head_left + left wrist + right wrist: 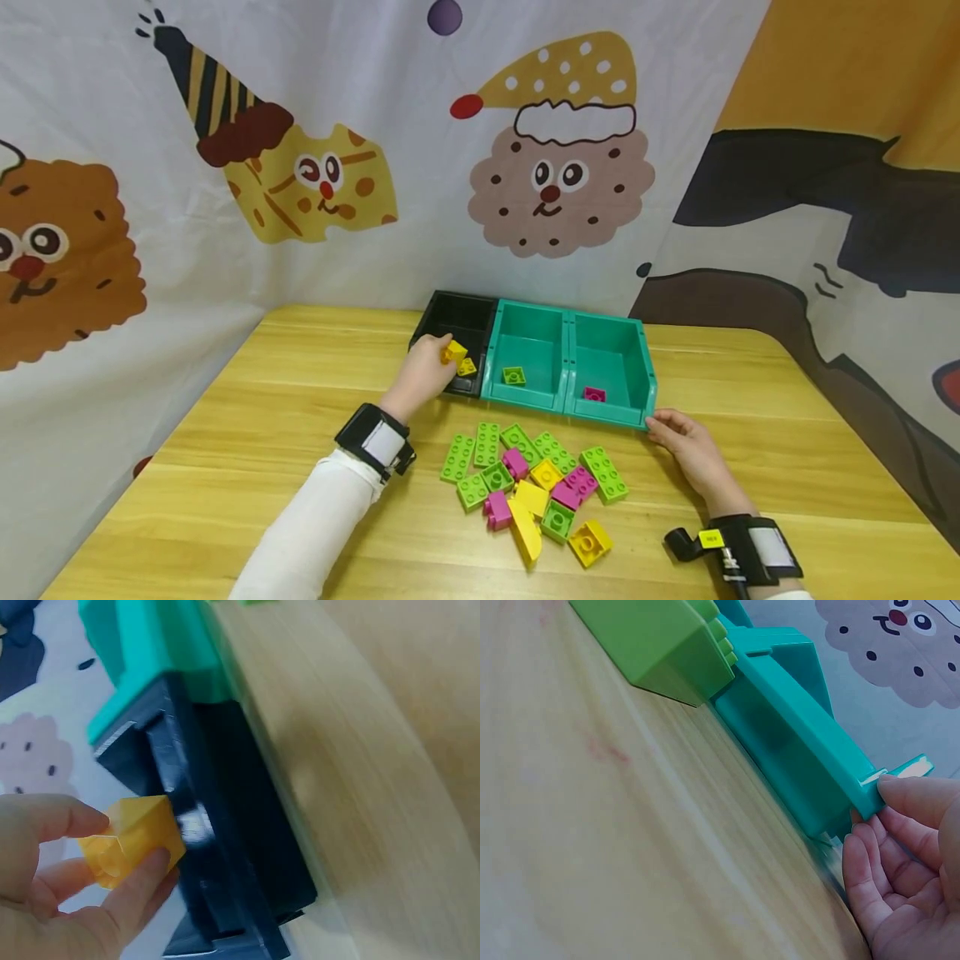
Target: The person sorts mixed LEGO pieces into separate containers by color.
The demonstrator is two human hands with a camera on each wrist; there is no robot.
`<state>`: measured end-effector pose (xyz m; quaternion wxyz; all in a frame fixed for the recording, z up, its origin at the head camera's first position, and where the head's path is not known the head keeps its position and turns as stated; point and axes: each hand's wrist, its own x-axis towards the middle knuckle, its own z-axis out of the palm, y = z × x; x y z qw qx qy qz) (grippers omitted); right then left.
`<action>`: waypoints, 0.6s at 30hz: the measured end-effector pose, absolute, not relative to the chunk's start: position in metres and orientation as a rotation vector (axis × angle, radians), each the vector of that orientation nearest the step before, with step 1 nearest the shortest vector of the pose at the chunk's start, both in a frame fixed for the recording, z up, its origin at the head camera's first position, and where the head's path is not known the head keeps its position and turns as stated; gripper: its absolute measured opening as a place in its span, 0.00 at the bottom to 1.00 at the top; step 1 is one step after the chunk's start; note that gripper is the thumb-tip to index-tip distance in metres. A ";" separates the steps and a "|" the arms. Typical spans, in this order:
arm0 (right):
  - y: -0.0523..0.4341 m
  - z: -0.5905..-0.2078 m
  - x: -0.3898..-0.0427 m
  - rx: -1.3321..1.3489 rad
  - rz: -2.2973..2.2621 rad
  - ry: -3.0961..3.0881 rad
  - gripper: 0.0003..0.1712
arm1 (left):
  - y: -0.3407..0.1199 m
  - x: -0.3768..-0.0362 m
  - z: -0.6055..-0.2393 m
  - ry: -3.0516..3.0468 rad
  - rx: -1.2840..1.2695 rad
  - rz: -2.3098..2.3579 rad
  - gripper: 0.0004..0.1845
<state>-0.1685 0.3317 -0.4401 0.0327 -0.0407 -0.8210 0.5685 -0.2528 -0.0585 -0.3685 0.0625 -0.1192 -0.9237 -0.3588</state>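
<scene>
The left hand pinches a small yellow brick between thumb and fingertips, holding it over the front lip of the black bin. In the left wrist view the yellow brick sits tilted in the grip, its hollow underside turned towards the palm; it looks about as wide as long, so no clear long axis can be told. A second yellow brick lies just beside it inside the black bin, near that bin's front wall.

The right hand rests at the front right corner of the right teal bin, its thumb on top of the rim and its curled fingers under the corner, as the right wrist view shows. That bin holds a magenta brick by its front wall. The middle teal bin holds a green brick. The three bins stand in a row, touching, towards the far edge of the wooden table, their long axes running away from the person.

Between the two forearms, nearer the front edge, lies a loose pile of bricks: long green ones pointing mostly away from the person, with yellow and magenta ones mixed among them.
</scene>
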 end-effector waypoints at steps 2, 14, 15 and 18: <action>0.332 -0.440 -0.168 -0.128 1.749 -2.532 0.23 | -0.056 -0.259 -0.370 -2.790 -0.358 -1.066 0.25; 0.332 -0.441 -0.169 -0.109 1.752 -2.529 0.21 | -0.052 -0.293 -0.390 -2.785 -0.239 -0.927 0.26; 0.332 -0.441 -0.169 -0.108 1.752 -2.526 0.21 | -0.051 -0.295 -0.391 -2.794 -0.224 -0.931 0.26; 0.332 -0.440 -0.169 -0.112 1.753 -2.516 0.19 | -0.048 -0.299 -0.394 -2.802 -0.204 -0.943 0.26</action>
